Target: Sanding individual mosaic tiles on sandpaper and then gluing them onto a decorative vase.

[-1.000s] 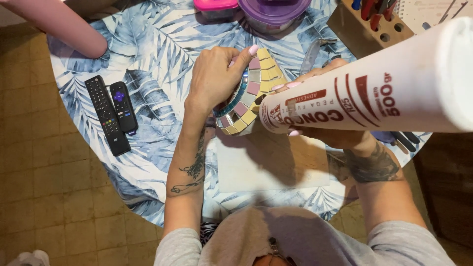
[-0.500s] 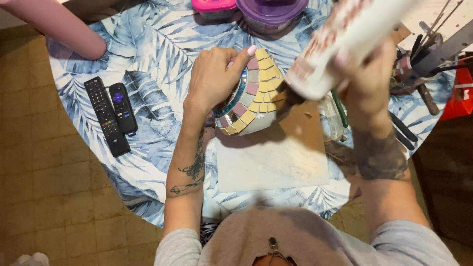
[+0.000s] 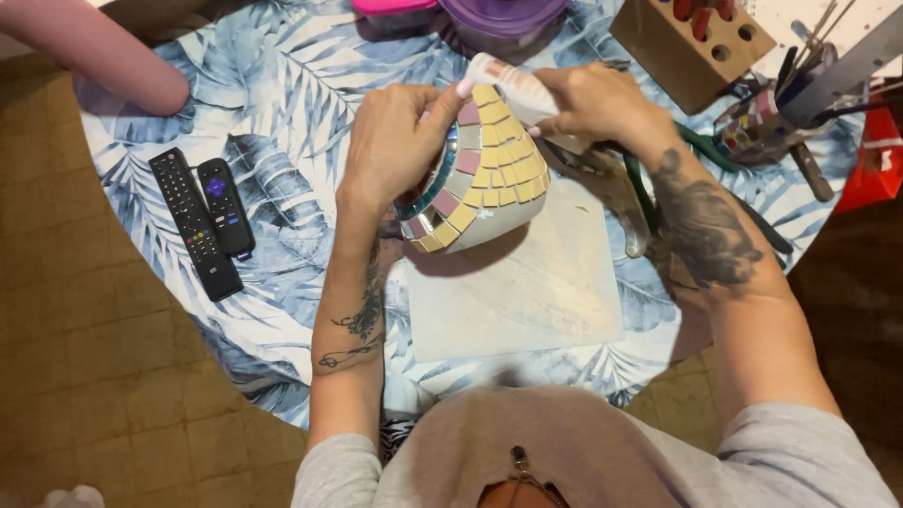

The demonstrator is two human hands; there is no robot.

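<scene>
A rounded white pot (image 3: 484, 183) covered with yellow, pink and mirror mosaic tiles lies tilted over a pale work sheet (image 3: 527, 292). My left hand (image 3: 395, 141) grips the pot's rim and upper side. My right hand (image 3: 593, 99) holds a white adhesive tube (image 3: 513, 85), whose end rests against the top of the pot's tiled side. Most of the tube is hidden inside my fist.
Two black remote controls (image 3: 202, 221) lie at the left on the leaf-patterned tablecloth (image 3: 282, 103). A purple lidded container (image 3: 503, 14) and a wooden tool block (image 3: 691, 42) stand at the back; pliers (image 3: 640, 183) and other tools lie at the right. Another person's arm (image 3: 103, 52) reaches in at upper left.
My right hand has brought the tube down from close to the camera to the top of the pot. My left hand has kept its hold on the pot.
</scene>
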